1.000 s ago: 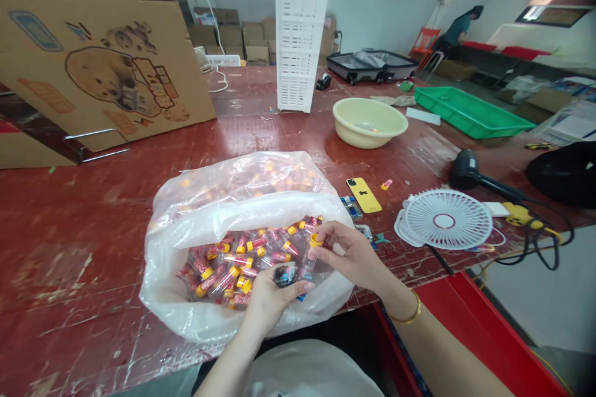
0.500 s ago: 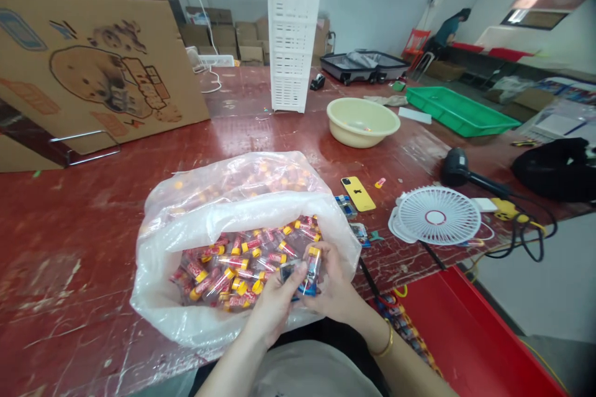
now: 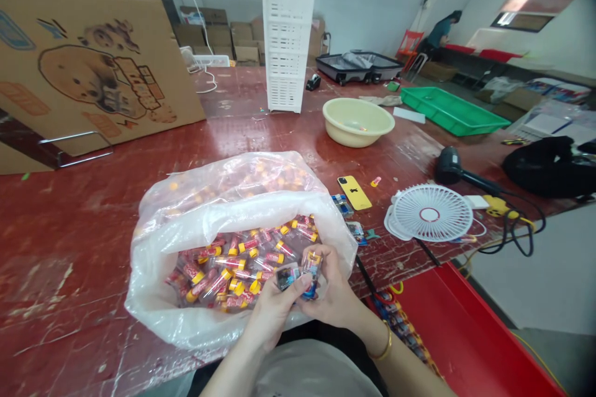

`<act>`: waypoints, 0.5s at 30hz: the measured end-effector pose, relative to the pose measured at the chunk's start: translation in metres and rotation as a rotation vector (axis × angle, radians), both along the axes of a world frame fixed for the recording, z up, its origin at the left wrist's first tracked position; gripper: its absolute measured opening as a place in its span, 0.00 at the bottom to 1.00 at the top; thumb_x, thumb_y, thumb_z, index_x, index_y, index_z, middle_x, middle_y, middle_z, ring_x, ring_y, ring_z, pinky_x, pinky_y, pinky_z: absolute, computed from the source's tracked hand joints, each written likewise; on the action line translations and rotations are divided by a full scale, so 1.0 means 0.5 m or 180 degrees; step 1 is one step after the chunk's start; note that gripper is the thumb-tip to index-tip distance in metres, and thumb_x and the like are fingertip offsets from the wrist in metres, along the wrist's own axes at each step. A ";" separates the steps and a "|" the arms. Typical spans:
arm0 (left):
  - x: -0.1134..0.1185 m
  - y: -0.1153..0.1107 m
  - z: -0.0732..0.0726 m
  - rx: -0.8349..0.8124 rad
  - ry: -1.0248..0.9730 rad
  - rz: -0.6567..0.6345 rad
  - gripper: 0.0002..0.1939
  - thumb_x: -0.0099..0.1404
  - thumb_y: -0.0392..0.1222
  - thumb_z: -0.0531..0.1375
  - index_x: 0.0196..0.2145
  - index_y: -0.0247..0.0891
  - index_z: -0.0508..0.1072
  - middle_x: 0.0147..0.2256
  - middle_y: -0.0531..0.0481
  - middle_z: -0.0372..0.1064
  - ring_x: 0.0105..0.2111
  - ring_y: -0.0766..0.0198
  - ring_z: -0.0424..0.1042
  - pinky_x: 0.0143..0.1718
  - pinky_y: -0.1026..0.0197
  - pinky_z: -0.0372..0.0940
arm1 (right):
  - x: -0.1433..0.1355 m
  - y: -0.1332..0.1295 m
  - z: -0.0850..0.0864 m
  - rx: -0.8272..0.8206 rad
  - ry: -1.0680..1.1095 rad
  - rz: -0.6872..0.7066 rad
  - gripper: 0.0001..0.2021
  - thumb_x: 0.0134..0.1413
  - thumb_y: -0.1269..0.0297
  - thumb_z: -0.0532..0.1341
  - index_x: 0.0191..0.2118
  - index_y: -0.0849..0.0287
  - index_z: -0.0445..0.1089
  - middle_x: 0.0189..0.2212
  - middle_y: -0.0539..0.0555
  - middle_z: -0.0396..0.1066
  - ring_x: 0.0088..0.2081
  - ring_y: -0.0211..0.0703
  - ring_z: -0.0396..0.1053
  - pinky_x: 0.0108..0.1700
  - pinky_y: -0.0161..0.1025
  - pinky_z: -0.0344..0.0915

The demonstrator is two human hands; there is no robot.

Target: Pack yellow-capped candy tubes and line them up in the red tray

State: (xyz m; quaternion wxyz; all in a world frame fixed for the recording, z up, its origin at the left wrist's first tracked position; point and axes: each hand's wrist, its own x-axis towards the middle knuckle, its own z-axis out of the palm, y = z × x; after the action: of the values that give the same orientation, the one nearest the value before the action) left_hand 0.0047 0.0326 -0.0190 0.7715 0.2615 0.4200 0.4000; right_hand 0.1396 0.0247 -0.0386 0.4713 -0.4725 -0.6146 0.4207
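My left hand is closed on a small dark printed packet, its thumb reaching across toward the right hand. Between the fingers of my right hand is a small clear packet with a yellow part at the top and blue print lower down. The two packets lie side by side, close together or touching. Both hands are over the near right rim of a big translucent plastic bag. Inside it lie many clear tubes with yellow caps and red-pink contents.
Right of the bag lie a yellow phone, small printed packets, a white fan and a hair dryer. Behind are a cream basin, a green tray and a white rack. A large carton stands left; a red bin sits below the edge.
The dark packet in my left hand now shows more of its face, raised and turned beside the other packet. The whole view has shifted slightly, with things appearing a little further left.
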 end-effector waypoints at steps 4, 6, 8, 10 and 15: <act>0.003 0.002 0.002 0.0048 0.0203 -0.0057 0.15 0.49 0.45 0.70 0.32 0.34 0.77 0.26 0.51 0.75 0.28 0.64 0.72 0.34 0.64 0.67 | 0.019 -0.001 0.016 -0.0172 0.0163 0.0081 0.31 0.36 0.68 0.70 0.47 0.53 0.55 0.42 0.52 0.59 0.43 0.43 0.62 0.45 0.39 0.63; 0.009 -0.001 0.003 -0.0055 0.0389 -0.0226 0.17 0.47 0.49 0.70 0.30 0.35 0.76 0.24 0.52 0.73 0.25 0.63 0.71 0.29 0.61 0.69 | 0.036 -0.004 0.024 -0.0296 0.0430 0.0122 0.20 0.44 0.62 0.68 0.42 0.55 0.60 0.37 0.51 0.63 0.40 0.42 0.63 0.44 0.39 0.63; 0.020 -0.013 0.004 -0.0100 0.0525 -0.0530 0.19 0.48 0.54 0.68 0.31 0.35 0.76 0.25 0.50 0.73 0.26 0.59 0.72 0.26 0.57 0.72 | 0.066 -0.014 0.026 -0.0483 0.0766 -0.0056 0.11 0.50 0.58 0.64 0.36 0.56 0.63 0.32 0.50 0.65 0.35 0.39 0.64 0.41 0.39 0.64; 0.034 -0.032 0.004 -0.0053 0.0514 -0.0904 0.20 0.53 0.54 0.65 0.36 0.34 0.76 0.33 0.44 0.76 0.33 0.55 0.75 0.30 0.54 0.73 | 0.119 -0.042 0.017 -0.0694 0.1002 -0.0514 0.12 0.49 0.56 0.65 0.33 0.56 0.64 0.31 0.49 0.67 0.33 0.39 0.66 0.39 0.38 0.65; 0.058 -0.086 -0.028 -0.0273 0.0456 -0.1951 0.24 0.58 0.49 0.63 0.50 0.36 0.70 0.46 0.39 0.75 0.43 0.50 0.75 0.40 0.52 0.73 | 0.358 -0.257 -0.047 -0.1242 0.0173 -0.2835 0.15 0.47 0.53 0.63 0.37 0.57 0.64 0.33 0.51 0.70 0.35 0.41 0.70 0.41 0.39 0.67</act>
State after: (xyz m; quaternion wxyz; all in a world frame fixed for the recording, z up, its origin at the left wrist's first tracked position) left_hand 0.0338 -0.0107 -0.0329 0.8348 0.3706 0.3915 0.1114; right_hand 0.3188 -0.1040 -0.0623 0.5240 -0.7580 -0.2498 0.2976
